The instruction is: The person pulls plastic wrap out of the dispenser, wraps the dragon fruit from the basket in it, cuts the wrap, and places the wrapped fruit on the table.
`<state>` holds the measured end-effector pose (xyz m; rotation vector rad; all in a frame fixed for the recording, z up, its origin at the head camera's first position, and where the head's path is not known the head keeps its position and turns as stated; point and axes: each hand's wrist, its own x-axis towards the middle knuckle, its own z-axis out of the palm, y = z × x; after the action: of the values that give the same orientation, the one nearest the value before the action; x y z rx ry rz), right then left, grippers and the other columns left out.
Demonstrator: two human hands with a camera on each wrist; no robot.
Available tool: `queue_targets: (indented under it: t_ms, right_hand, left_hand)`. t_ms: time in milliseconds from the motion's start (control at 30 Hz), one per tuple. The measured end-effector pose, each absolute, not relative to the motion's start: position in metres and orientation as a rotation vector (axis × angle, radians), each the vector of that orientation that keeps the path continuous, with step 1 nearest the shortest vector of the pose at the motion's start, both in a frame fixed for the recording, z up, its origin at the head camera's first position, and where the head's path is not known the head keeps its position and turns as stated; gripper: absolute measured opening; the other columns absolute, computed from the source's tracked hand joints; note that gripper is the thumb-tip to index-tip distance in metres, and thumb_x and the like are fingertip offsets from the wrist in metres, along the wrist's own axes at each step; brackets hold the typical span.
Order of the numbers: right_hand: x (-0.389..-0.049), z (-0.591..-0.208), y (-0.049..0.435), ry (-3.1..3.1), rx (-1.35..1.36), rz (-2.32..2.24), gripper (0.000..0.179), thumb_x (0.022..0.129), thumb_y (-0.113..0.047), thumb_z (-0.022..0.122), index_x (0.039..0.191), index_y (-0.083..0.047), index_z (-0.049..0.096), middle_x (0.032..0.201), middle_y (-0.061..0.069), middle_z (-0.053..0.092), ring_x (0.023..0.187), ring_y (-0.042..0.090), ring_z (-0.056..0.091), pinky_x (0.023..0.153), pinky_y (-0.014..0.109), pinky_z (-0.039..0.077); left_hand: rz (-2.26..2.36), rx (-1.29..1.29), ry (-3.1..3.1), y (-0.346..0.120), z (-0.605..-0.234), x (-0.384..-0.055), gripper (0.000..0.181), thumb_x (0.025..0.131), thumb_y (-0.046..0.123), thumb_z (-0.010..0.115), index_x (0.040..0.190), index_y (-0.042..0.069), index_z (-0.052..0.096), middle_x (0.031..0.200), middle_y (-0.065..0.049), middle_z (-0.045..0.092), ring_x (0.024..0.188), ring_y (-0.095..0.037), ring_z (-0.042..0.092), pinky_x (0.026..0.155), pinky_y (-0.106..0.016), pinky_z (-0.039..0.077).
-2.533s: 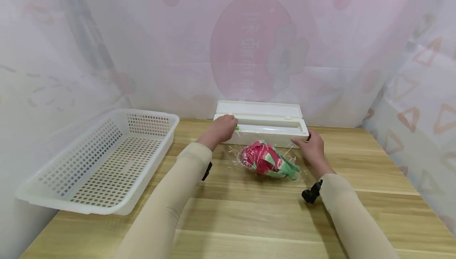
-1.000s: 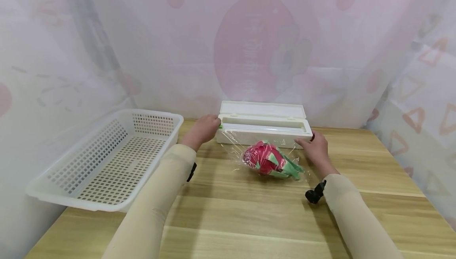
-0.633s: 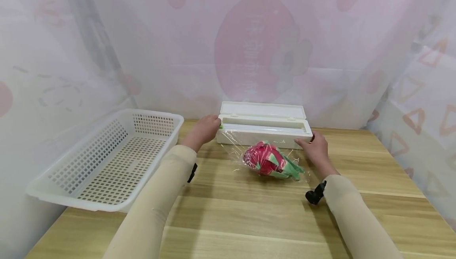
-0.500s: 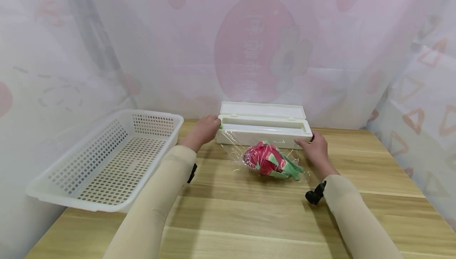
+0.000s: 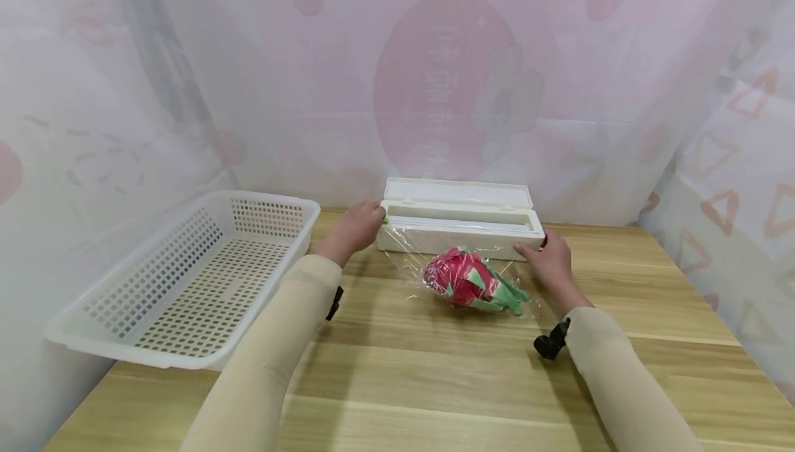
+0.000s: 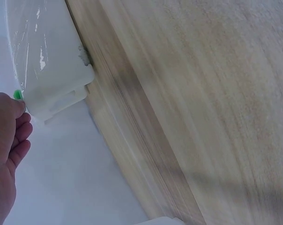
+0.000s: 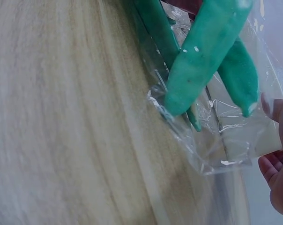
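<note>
A white cling film dispenser box [image 5: 447, 239] stands at the back of the table with its lid [image 5: 459, 192] raised and the film roll inside. My left hand [image 5: 351, 232] is at the box's left end, thumb and finger pinching a small green slider [image 6: 18, 94] at its corner. With thumb in front and fingers behind, my right hand [image 5: 549, 260] grips the box's right end. Just before the box lies a red dragon fruit [image 5: 466, 279] with green leaf tips [image 7: 204, 61], covered by clear cling film [image 7: 202, 161] that reaches up to the box front.
A white perforated plastic basket [image 5: 304, 231] stands at the left of the wooden table [image 5: 435, 383]. Behind rises a pink patterned cloth [image 5: 335, 93], with more cloth along both sides. Black wrist cameras [image 5: 551, 341] sit under the sleeves.
Since the earliest frame my left hand has slid left along the box to its left end, with the green slider. Over the last second both hands have stayed almost still; the right keeps its grip.
</note>
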<state>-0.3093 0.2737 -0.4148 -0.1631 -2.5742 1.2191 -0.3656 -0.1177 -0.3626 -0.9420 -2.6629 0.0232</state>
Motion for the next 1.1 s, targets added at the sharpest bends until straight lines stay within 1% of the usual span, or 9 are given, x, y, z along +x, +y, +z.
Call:
queue_targets:
  t_ms: [233, 433, 533, 667, 833, 1000, 1100]
  right_hand:
    - [-0.307, -0.415, 0.274, -2.576, -0.112, 1.184, 0.061, 0.088, -0.028, 0.073, 0.131, 0.008, 0.048, 0.122, 0.027, 0.054, 0.109, 0.039, 0.053, 0.091, 0.052, 0.047]
    - [-0.304, -0.412, 0.274, -2.572, -0.081, 1.17, 0.061, 0.087, -0.027, 0.075, 0.13, 0.007, 0.05, 0.119, 0.026, 0.056, 0.106, 0.038, 0.053, 0.088, 0.05, 0.047]
    - [-0.303, -0.411, 0.274, -2.571, -0.078, 1.171, 0.062, 0.086, -0.028, 0.076, 0.13, 0.007, 0.051, 0.119, 0.025, 0.056, 0.107, 0.039, 0.053, 0.089, 0.05, 0.047]
    - [-0.301, -0.41, 0.275, -2.575, -0.076, 1.169, 0.063, 0.086, -0.028, 0.075, 0.132, 0.008, 0.049, 0.121, 0.026, 0.054, 0.11, 0.039, 0.051, 0.091, 0.051, 0.046]
    - [-0.298, -0.408, 0.276, -2.578, -0.062, 1.154, 0.065, 0.087, -0.026, 0.075, 0.133, 0.01, 0.047, 0.121, 0.028, 0.052, 0.111, 0.041, 0.05, 0.091, 0.052, 0.045]
    - [-0.295, -0.405, 0.275, -2.583, -0.055, 1.138, 0.066, 0.087, -0.025, 0.074, 0.134, 0.011, 0.045, 0.123, 0.03, 0.05, 0.114, 0.043, 0.048, 0.093, 0.054, 0.045]
    - [-0.294, -0.404, 0.275, -2.585, -0.068, 1.134, 0.063, 0.087, -0.023, 0.074, 0.133, 0.01, 0.046, 0.123, 0.029, 0.05, 0.115, 0.043, 0.048, 0.094, 0.054, 0.044]
  left_hand:
    - [-0.021, -0.93, -2.656, -0.12, -0.364, -0.365, 0.014, 0.092, -0.006, 0.055, 0.103, -0.008, 0.063, 0.098, -0.019, 0.062, 0.09, -0.032, 0.06, 0.081, -0.039, 0.051]
    - [-0.042, -0.949, -2.556, -0.122, -0.368, -0.366, 0.014, 0.092, -0.004, 0.056, 0.104, -0.008, 0.062, 0.095, -0.018, 0.061, 0.087, -0.032, 0.06, 0.078, -0.039, 0.052]
    - [-0.065, -0.959, -2.507, -0.123, -0.37, -0.367, 0.014, 0.091, -0.003, 0.058, 0.104, -0.008, 0.063, 0.093, -0.018, 0.061, 0.085, -0.031, 0.06, 0.076, -0.038, 0.053]
    - [-0.094, -0.987, -2.452, -0.122, -0.371, -0.366, 0.017, 0.09, 0.0, 0.061, 0.105, -0.008, 0.063, 0.095, -0.018, 0.061, 0.086, -0.031, 0.06, 0.077, -0.038, 0.052]
    - [-0.123, -1.041, -2.367, -0.12, -0.371, -0.363, 0.015, 0.088, 0.001, 0.064, 0.101, -0.007, 0.063, 0.091, -0.017, 0.061, 0.082, -0.032, 0.059, 0.074, -0.04, 0.052]
    - [-0.153, -1.084, -2.275, -0.119, -0.373, -0.361, 0.011, 0.087, -0.001, 0.062, 0.096, -0.007, 0.063, 0.087, -0.016, 0.059, 0.077, -0.031, 0.059, 0.069, -0.04, 0.051]
    - [-0.178, -1.11, -2.229, -0.118, -0.375, -0.36, 0.009, 0.087, -0.003, 0.06, 0.094, -0.006, 0.063, 0.085, -0.016, 0.059, 0.074, -0.031, 0.058, 0.066, -0.04, 0.051]
